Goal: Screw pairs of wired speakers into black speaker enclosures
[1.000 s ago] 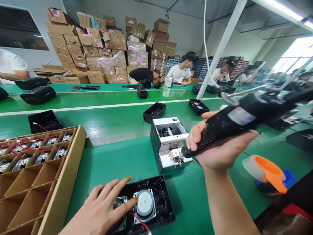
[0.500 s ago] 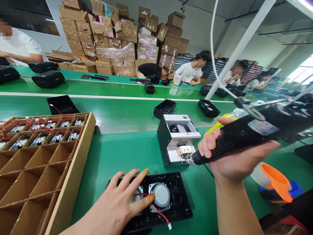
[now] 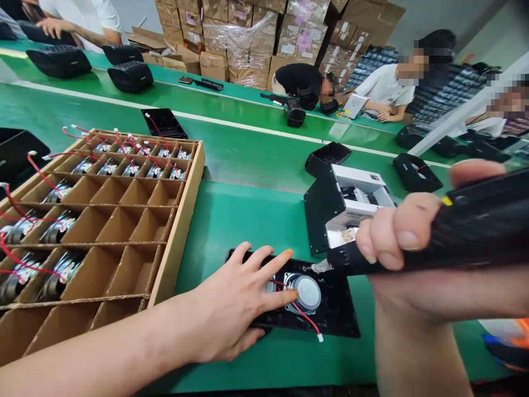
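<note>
Green conveyor matting (image 3: 248, 220) stretches across this busy workshop. On it, just in front of a white screw feeder box (image 3: 351, 212), lies a black plastic speaker panel (image 3: 330, 311). Her left hand (image 3: 237, 300) presses it with fingers spread, beside the round silver speaker (image 3: 306, 291). Her right hand (image 3: 407, 259) wraps closed around a black electric screwdriver (image 3: 454, 234), tip near the speaker.

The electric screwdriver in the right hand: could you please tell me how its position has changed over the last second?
The right hand has carried the electric screwdriver from the white screw feeder down to the black panel; its tip is now beside the round speaker. The left hand stays pressed on the panel.
</note>
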